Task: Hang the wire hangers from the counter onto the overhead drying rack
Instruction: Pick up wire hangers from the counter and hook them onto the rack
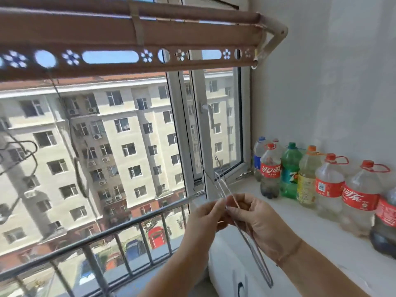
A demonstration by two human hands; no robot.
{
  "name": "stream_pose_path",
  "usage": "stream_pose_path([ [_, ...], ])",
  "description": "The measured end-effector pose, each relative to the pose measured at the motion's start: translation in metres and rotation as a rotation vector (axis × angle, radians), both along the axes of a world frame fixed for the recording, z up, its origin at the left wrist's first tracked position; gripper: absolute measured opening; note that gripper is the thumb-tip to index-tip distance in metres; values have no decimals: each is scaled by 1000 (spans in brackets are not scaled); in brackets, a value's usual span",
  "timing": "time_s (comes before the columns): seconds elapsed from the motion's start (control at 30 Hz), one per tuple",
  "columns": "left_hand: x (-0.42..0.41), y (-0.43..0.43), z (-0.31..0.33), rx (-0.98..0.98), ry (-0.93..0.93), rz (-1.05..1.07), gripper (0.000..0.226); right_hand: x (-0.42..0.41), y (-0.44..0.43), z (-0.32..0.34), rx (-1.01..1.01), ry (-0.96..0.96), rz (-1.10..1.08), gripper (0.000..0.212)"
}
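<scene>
Both hands, left hand (205,213) and right hand (255,217), met at lower centre, fingers pinching the wire hangers (242,228), probably to separate one; the drying rack (128,35) crossed the upper frame, well above.

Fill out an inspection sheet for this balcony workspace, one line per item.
Surface: white counter along the right wall.
Job's things: wire hangers held in both hands, below the overhead drying rack; dark hangers already hang at far left.
Clutter: row of plastic bottles on the counter.
Grippers: left hand and right hand pinch the hangers together.
Cables: thin dark cord drops from the rack.
Surroundings: window, railing, apartment block outside.
</scene>
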State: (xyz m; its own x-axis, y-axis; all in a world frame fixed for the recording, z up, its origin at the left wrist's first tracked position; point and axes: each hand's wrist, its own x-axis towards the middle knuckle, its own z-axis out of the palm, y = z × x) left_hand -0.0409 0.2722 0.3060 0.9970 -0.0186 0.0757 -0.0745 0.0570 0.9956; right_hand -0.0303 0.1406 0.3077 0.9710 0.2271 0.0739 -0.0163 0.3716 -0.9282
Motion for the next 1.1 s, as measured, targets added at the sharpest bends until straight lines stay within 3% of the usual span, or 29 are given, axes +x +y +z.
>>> stream_pose_path([
  [0.07,2,4,12,-77,-4,-18,21,2,12,9,6,-45,11,36],
  [0.17,7,13,34,-140,-34,52,19,8,27,26,41,-81,16,19],
  [0.47,6,57,116,-155,-189,243,13,32,69,101,-1,-229,125,16],
  [0.7,5,77,178,-206,-295,388,11,54,74,163,-66,-404,32,13],
  [1.1,19,96,201,-209,-243,476,13,86,70,179,-152,-425,6,13],
])
